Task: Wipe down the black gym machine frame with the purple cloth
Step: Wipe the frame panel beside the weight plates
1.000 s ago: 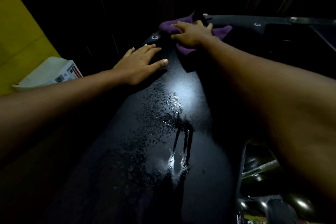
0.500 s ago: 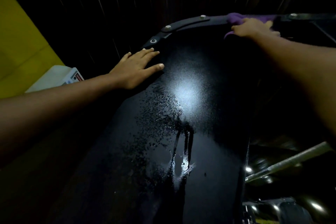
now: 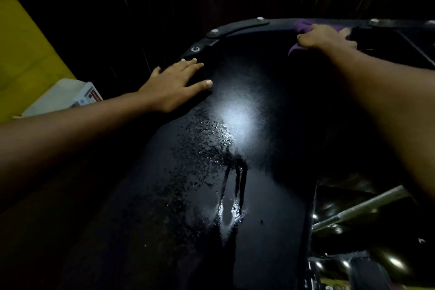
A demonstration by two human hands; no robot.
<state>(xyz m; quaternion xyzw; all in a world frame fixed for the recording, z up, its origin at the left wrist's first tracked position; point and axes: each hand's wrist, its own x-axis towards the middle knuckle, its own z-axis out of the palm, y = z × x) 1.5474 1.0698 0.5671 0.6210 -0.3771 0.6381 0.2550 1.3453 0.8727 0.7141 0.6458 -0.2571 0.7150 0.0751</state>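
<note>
Near: 1 black gym machine frame (image 3: 259, 207), glossy panel, wet w/ droplets, 3 drip runs, 1 light glare at ctr. Lower right: 1 metal bar (image 3: 362, 207). Mid: left hand (image 3: 175, 85), grip released, fingers straight, flat on panel. Left edge: 1 white box (image 3: 63, 96) against yellow wall (image 3: 26, 49). Far: right hand (image 3: 323, 37), grip pressing down on 1 purple cloth (image 3: 295, 48) at top rail; 4 bolts visible on rail. Room dark.

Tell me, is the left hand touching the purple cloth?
Apart. The head view shows the left hand flat on the glossy black machine cover, while the purple cloth sits under the right hand.
</note>
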